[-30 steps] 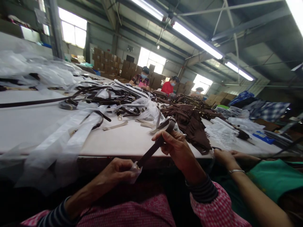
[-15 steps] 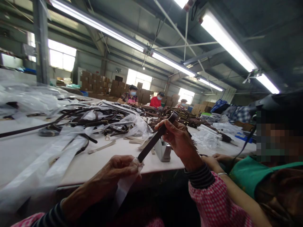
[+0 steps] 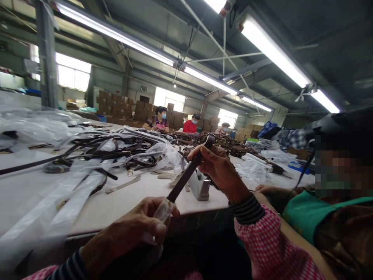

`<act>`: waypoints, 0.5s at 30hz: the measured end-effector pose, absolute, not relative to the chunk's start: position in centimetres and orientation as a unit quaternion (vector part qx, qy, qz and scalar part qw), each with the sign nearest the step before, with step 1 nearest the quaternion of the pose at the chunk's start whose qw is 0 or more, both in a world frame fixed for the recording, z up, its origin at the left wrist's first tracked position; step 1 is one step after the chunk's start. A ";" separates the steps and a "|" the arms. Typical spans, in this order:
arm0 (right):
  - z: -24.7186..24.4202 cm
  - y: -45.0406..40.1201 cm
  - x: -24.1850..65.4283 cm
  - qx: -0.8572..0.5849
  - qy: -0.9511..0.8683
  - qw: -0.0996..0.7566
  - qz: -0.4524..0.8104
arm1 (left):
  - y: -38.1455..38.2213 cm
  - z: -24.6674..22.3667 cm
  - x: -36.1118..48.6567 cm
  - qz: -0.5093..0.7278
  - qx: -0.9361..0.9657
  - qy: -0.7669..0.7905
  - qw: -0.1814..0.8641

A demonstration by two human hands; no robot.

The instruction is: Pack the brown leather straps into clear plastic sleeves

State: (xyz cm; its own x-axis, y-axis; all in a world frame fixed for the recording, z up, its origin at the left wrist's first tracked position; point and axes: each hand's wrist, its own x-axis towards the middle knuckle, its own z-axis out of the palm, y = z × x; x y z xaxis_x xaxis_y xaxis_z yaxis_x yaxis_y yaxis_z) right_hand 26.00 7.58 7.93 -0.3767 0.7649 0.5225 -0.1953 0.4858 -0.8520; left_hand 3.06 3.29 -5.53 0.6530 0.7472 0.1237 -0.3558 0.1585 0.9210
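A dark brown leather belt [image 3: 185, 178] slants up between my two hands. My right hand [image 3: 219, 168] is closed on its upper part, just below a folded-over end. The belt's lower end sits in the mouth of a clear plastic sleeve [image 3: 163, 210]. My left hand [image 3: 136, 223] pinches that sleeve between thumb and fingers, and its lower part hangs in the dark below the table edge. Behind the belt, a pale grey object like a tape dispenser [image 3: 201, 188] stands on the table.
Tangled dark belts [image 3: 99, 146] and clear plastic sleeves [image 3: 72, 194] cover the white table's left side. More brown belts [image 3: 233, 146] lie stacked beyond my right hand. A co-worker in a green apron [image 3: 303, 212] is close on my right. Several people sit across the table.
My left hand has shifted slightly down, and the sleeve's mouth now shows more openly around the belt end. My right hand keeps its hold on the belt.
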 end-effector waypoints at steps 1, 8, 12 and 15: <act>7.9 7.7 26.0 -0.203 -0.688 0.519 0.465 | 3.3 -5.6 3.0 0.369 0.536 0.191 0.735; 7.5 7.5 25.3 -0.215 -0.661 0.522 0.494 | 3.0 -6.0 3.6 0.357 0.526 0.188 0.748; 6.9 7.2 24.7 -0.234 -0.641 0.533 0.501 | 3.6 -6.1 4.1 0.411 0.546 0.268 0.679; 6.3 7.2 24.5 -0.242 -0.618 0.551 0.506 | 4.3 -6.3 4.5 0.449 0.564 0.342 0.602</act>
State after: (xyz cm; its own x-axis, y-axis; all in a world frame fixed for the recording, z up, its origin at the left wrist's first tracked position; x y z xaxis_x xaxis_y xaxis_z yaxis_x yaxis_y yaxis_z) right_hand 24.47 7.20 6.31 -0.2752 0.8563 0.4371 -0.2587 0.3720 -0.8915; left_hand 4.46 4.34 -6.35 0.3620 0.9273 0.0950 -0.1550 -0.0406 0.9871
